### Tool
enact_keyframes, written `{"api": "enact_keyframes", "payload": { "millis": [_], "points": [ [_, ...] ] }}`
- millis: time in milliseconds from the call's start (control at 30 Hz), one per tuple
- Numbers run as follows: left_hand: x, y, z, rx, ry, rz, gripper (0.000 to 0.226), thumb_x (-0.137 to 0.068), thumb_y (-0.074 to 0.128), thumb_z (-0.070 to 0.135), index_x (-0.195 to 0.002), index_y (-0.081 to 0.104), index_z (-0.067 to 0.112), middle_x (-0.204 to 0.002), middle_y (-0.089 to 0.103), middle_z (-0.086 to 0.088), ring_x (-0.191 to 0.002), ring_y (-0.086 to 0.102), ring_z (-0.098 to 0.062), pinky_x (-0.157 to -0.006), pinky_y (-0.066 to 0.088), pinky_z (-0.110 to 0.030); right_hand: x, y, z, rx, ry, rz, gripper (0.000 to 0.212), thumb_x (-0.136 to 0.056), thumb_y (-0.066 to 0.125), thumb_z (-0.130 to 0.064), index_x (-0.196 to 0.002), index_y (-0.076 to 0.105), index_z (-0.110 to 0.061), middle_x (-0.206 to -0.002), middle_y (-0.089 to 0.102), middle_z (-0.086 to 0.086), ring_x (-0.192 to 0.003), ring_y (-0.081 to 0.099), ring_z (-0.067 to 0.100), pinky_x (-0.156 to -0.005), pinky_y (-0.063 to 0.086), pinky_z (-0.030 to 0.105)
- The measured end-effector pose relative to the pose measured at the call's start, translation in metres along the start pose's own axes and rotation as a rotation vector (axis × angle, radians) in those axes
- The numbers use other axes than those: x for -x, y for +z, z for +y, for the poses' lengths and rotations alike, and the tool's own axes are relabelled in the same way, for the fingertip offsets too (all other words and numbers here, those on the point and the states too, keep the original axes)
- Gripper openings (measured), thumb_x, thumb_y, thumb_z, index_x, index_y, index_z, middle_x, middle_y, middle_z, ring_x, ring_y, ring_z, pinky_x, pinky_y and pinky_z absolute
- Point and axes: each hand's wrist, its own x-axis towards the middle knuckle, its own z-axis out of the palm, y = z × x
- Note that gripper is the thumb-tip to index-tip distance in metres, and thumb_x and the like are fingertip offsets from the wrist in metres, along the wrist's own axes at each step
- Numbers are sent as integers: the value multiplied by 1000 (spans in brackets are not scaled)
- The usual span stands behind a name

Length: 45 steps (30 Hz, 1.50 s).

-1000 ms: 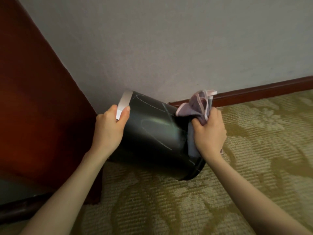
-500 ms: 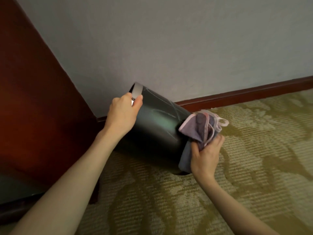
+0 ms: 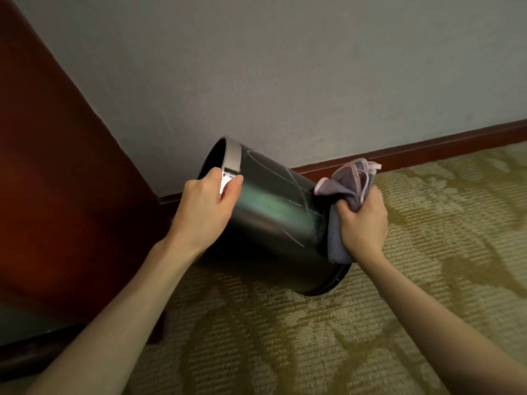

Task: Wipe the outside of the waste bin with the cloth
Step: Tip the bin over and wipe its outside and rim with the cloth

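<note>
A dark, shiny round waste bin [image 3: 273, 223] with a pale metal rim is tipped over to the left, its mouth facing the wall corner and its base raised toward the right. My left hand [image 3: 206, 212] grips the rim at the near side. My right hand [image 3: 363, 223] is closed on a bunched grey-purple cloth [image 3: 346, 185] with pink edging, pressing it against the bin's base end. Faint wipe streaks show on the bin's side. The inside of the bin is dark and hidden.
A red-brown wooden panel [image 3: 57, 166] rises on the left, close to the bin's mouth. A grey wall [image 3: 285, 67] with a red-brown skirting board [image 3: 427, 146] runs behind. The floor is olive patterned carpet [image 3: 370, 323].
The bin has tilted and turned in my left hand, showing its open mouth. My right hand with the cloth dropped down the base end, then rose again.
</note>
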Motion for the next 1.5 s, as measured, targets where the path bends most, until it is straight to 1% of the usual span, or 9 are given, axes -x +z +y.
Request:
{"api": "enact_keyframes", "payload": {
  "millis": [200, 367, 533, 667, 833, 933, 1033, 1267, 1500],
  "points": [
    [10, -8, -17, 24, 76, -84, 39, -95, 50, 24, -66, 42, -1, -48, 45, -19, -36, 39, -27, -39, 27, -35, -45, 9, -12, 148, 96, -216, 31, -77, 59, -37, -95, 53, -12, -91, 56, 8, -85, 54, 31, -66, 33, 33],
    [24, -15, -26, 89, 108, -102, 41, -92, 49, 29, -64, 43, 0, -43, 44, -12, -36, 39, -26, -34, 26, -30, -79, 29, -11, 214, 166, -444, 46, -77, 62, -35, -108, 60, -1, -109, 62, 24, -96, 58, 38, -69, 38, 32],
    [32, -19, -31, 147, 80, -80, 33, -95, 51, 21, -65, 42, 11, -44, 37, 8, -46, 47, -26, -34, 23, -19, -84, 40, -19, 298, 143, -507, 49, -78, 61, -36, -112, 58, -1, -113, 61, 25, -101, 57, 41, -71, 38, 33],
    [30, -18, -36, 108, 17, -26, 35, -96, 46, 24, -63, 39, 14, -44, 35, 7, -55, 49, -28, -38, 27, -24, -70, 38, -38, 288, 47, -468, 42, -78, 59, -38, -107, 57, -8, -110, 62, 21, -98, 57, 40, -69, 36, 34],
    [20, -11, -44, 67, -75, 16, 38, -96, 45, 29, -60, 38, 18, -48, 39, 4, -45, 44, -15, -41, 29, -24, -30, 31, -70, 190, -92, -261, 25, -77, 57, -38, -85, 42, -19, -106, 60, 15, -90, 57, 39, -65, 32, 35],
    [13, -9, -49, 29, -173, 42, 41, -97, 43, 33, -61, 42, 14, -52, 42, 1, -45, 44, -12, -45, 34, -32, 4, 34, -83, 117, -176, -118, 26, -78, 57, -36, -85, 35, -22, -97, 52, 7, -69, 44, 25, -58, 27, 31],
    [9, -9, -56, 8, -261, 41, 43, -97, 41, 36, -69, 50, 5, -58, 46, -2, -56, 51, -27, -53, 40, -40, 33, 38, -87, 49, -233, -26, 27, -77, 59, -31, -87, 35, -23, -90, 36, -6, -68, 34, 11, -48, 19, 20],
    [6, -9, -65, 5, -303, 48, 41, -98, 41, 35, -69, 52, 8, -61, 50, -2, -57, 52, -18, -49, 38, -32, 95, 42, -72, -22, -372, -31, 42, -74, 56, -32, -108, 44, -10, -107, 42, 4, -82, 45, 13, -54, 29, 20],
    [18, -10, -60, 46, -196, 52, 38, -98, 43, 31, -71, 53, 6, -58, 51, -3, -51, 52, -17, -45, 37, -32, 87, 36, -72, -21, -403, -43, 37, -76, 55, -29, -105, 46, -8, -102, 45, 5, -78, 49, 18, -52, 27, 23]
  ]
}}
